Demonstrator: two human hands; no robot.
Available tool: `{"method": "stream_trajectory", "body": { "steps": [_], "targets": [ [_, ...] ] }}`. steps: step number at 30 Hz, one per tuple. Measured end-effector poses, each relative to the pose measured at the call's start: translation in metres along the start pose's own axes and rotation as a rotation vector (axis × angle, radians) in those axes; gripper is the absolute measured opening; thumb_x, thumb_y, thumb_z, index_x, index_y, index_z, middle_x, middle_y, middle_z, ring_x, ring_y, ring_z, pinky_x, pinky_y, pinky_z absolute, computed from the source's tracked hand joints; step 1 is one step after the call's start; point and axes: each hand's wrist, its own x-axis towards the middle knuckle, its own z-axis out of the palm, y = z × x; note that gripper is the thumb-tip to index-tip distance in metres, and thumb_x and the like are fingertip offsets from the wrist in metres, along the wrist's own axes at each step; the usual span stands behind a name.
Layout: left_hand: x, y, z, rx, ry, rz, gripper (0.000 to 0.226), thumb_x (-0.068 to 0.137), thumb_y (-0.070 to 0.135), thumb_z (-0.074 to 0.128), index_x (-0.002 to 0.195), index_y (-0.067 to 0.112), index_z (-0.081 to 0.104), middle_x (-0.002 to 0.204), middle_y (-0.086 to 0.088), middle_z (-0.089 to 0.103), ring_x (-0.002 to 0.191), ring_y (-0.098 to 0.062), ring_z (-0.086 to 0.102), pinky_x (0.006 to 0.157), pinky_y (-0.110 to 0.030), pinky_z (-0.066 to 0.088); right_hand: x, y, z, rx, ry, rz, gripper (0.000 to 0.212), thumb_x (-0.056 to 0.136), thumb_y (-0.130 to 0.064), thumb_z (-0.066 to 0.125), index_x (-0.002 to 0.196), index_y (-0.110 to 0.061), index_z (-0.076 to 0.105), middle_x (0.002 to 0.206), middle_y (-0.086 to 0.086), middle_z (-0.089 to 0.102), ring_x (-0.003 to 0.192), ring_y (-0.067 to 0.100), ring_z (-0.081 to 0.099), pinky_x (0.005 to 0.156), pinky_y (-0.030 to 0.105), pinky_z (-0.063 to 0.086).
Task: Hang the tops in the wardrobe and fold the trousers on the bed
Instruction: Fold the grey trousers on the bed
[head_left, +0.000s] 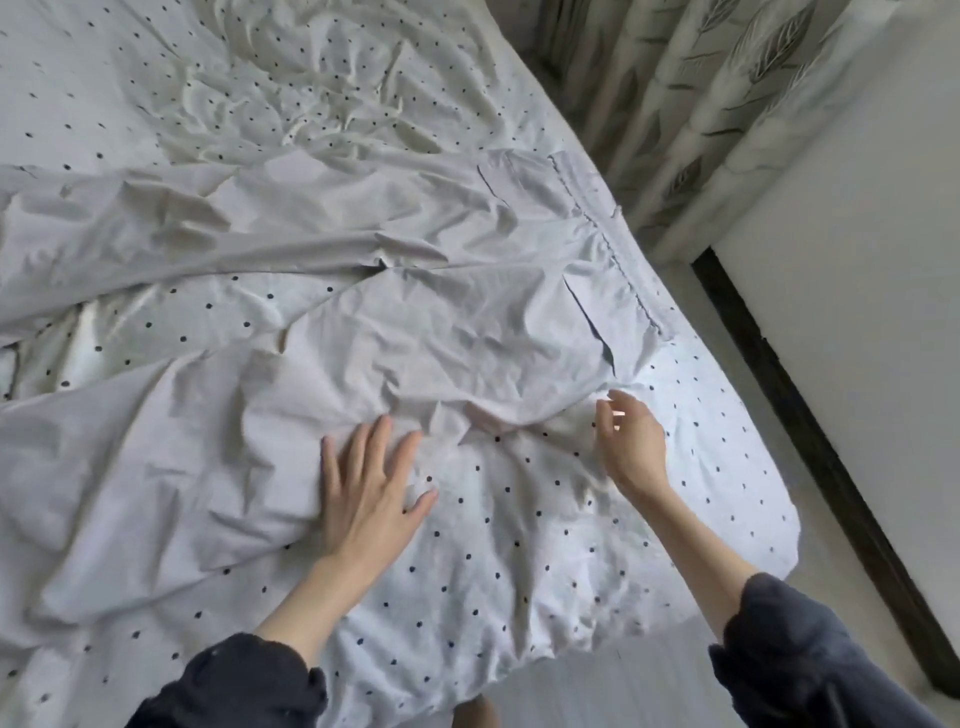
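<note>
Lying under left hand (366, 493): trousers (322, 322)

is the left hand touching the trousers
Touching: the head view shows the left hand lying flat, fingers spread, on the pale trousers spread across the bed.

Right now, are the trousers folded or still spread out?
Spread out: trousers lie flat, legs apart, waistband at the bed edge.

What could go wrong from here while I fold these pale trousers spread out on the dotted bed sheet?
1. The trousers are heavily creased, so folding now may press wrinkles in.
2. Their waistband lies close to the bed edge; a tug could slide it toward the floor.
3. The left hand lies flat across trousers and sheet, while the right hand hovers open; a grip might gather sheet too.
</note>
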Motion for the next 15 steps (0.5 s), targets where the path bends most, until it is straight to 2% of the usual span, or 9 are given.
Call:
{"method": "stream_trajectory", "body": {
  "steps": [2,4,5,8,10,12,13,15],
  "targets": [
    [0.0,0.004,0.005,0.07,-0.011,-0.002,0.081,0.056,0.041,0.086,0.127,0.014,0.059,0.137,-0.019,0.049,0.125,-0.036,0.049,0.102,-0.065,0.027,0.025,0.004,-0.008,0.383,-0.041,0.264,0.024,0.095,-0.021,0.042,0.081,-0.008,0.056,0.074,0.006,0.056,0.071,0.024,0.056,0.066,0.031,0.04],
    [-0.002,0.004,0.006,0.091,0.001,-0.007,0.084,0.056,0.028,0.088,0.132,0.017,0.055,0.141,-0.017,0.046,0.129,-0.034,0.046,0.103,-0.064,0.026,0.044,0.001,-0.013,0.731,-0.054,0.509,0.028,0.093,-0.017,0.042,0.066,-0.013,0.04,0.051,-0.001,0.04,0.045,0.016,0.042,0.049,0.027,0.034],
    [-0.004,0.005,0.005,0.1,0.019,-0.023,0.083,0.058,0.02,0.087,0.134,0.017,0.053,0.142,-0.015,0.045,0.13,-0.033,0.045,0.104,-0.063,0.026,0.054,0.001,-0.014,0.797,-0.056,0.575,0.03,0.093,-0.016,0.044,0.064,-0.014,0.038,0.049,-0.001,0.04,0.042,0.014,0.04,0.047,0.027,0.034],
    [-0.009,0.004,0.005,0.148,0.093,-0.043,0.082,0.058,-0.001,0.08,0.134,0.016,0.052,0.14,-0.015,0.047,0.129,-0.034,0.045,0.103,-0.06,0.032,0.073,-0.005,-0.017,0.816,-0.065,0.664,0.024,0.092,-0.018,0.053,0.071,-0.01,0.044,0.065,0.004,0.05,0.053,0.016,0.051,0.055,0.031,0.042],
    [-0.014,0.0,0.005,0.184,0.146,-0.052,0.075,0.062,-0.011,0.069,0.131,0.013,0.055,0.138,-0.017,0.05,0.126,-0.036,0.048,0.101,-0.062,0.036,0.081,-0.007,-0.018,0.839,-0.055,0.712,0.02,0.091,-0.014,0.057,0.075,-0.01,0.045,0.069,0.005,0.049,0.055,0.017,0.054,0.054,0.029,0.044],
    [-0.016,-0.004,0.005,0.185,0.173,-0.069,0.061,0.072,-0.007,0.044,0.129,0.01,0.058,0.135,-0.017,0.052,0.124,-0.037,0.05,0.099,-0.062,0.038,0.086,-0.009,-0.021,0.847,-0.063,0.748,0.014,0.09,-0.008,0.057,0.08,-0.009,0.047,0.07,0.006,0.05,0.056,0.018,0.055,0.052,0.029,0.047],
    [-0.017,-0.005,0.003,0.191,0.163,-0.085,0.062,0.073,-0.004,0.033,0.128,0.009,0.058,0.135,-0.017,0.052,0.124,-0.037,0.05,0.098,-0.062,0.038,0.088,-0.01,-0.023,0.865,-0.072,0.75,0.011,0.09,-0.006,0.057,0.083,-0.008,0.048,0.07,0.006,0.051,0.056,0.018,0.055,0.053,0.03,0.048],
    [-0.017,-0.005,0.002,0.196,0.152,-0.089,0.066,0.072,-0.002,0.024,0.128,0.007,0.058,0.134,-0.018,0.053,0.124,-0.038,0.05,0.098,-0.062,0.038,0.09,-0.009,-0.028,0.901,-0.094,0.745,0.011,0.089,-0.003,0.058,0.083,-0.008,0.049,0.072,0.007,0.053,0.059,0.017,0.056,0.058,0.03,0.051]
  ]
}}
